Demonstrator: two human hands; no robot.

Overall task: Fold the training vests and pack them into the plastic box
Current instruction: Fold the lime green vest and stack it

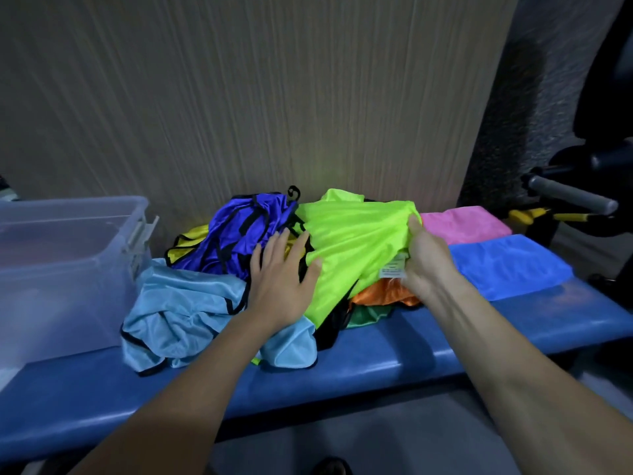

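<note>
A heap of unfolded training vests was observed on the blue padded worktop, set against a wood-grain wall panel. The lime-green vest lay uppermost at the centre of the heap. It was gripped at its right edge by the right hand, whose fingers were curled round a bunch of the fabric just beside a white sewn-in label. The left hand was held flat with fingers spread and straight, resting on the heap at the left edge of the lime-green vest; nothing was grasped by it.

A royal-blue vest with black trim lay behind the left hand, and a yellow vest showed partly beneath it. A light-blue vest was crumpled at the front left of the heap. An orange vest and a green vest were partly visible under the lime-green one.

The clear plastic box stood on the worktop at the left, just beside the heap; its contents could not be determined. To the right of the heap, a pink cloth and a blue cloth lay folded flat on the worktop.
</note>
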